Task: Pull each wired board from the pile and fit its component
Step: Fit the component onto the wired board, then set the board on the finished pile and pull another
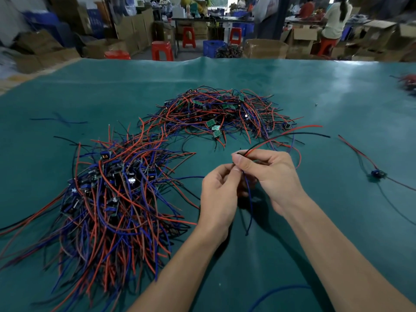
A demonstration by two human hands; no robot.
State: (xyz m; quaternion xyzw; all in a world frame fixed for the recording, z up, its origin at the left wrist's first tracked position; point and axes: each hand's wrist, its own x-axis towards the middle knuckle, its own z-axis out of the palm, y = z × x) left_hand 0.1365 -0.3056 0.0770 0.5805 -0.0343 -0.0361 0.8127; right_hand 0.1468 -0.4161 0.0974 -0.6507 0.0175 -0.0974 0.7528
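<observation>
Both hands, left hand (219, 194) and right hand (267, 174), pinching one wired board (240, 162), just right of the near pile (117, 199). Board itself mostly hidden by fingers. Could snag its trailing blue lead and slip mid-fit.

Both hands (247, 176) pinching one wired board (239, 154) — wires (281, 137) trailing, green table (292, 86)

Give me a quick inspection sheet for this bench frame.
Surface: green mat, rippled at far edge.
Job's things: far pile of bare green boards; near pile with blue parts fitted; one wired board in hand.
Clutter: single fitted board lying apart at right.
Hands: left hand and right hand both pinch the held board.
Cables: red, black, blue leads trail from the hands.
Surroundings: cartons, red stools, seated workers.
</observation>
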